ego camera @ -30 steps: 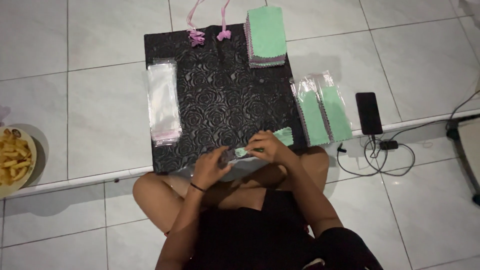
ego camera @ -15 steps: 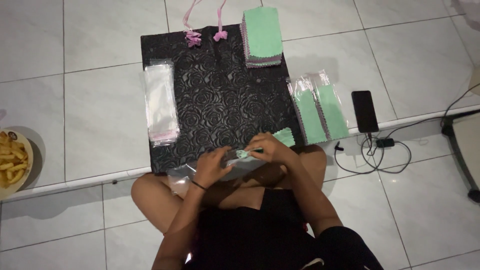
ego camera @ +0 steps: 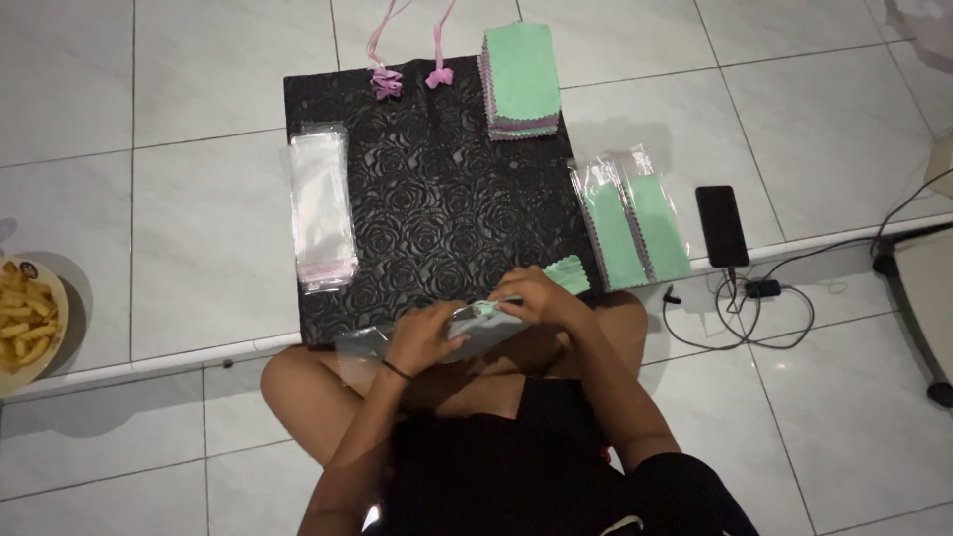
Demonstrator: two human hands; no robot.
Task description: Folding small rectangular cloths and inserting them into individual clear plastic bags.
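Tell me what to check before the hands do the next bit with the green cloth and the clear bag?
1. Both hands, left hand and right hand, on the green cloth: ok.
2. Clear bag held at the mat's near edge: ok.
3. Bag mouth open: cannot tell.
4. Spare empty bags on the black mat: ok.
5. Cloth stack within view: ok.
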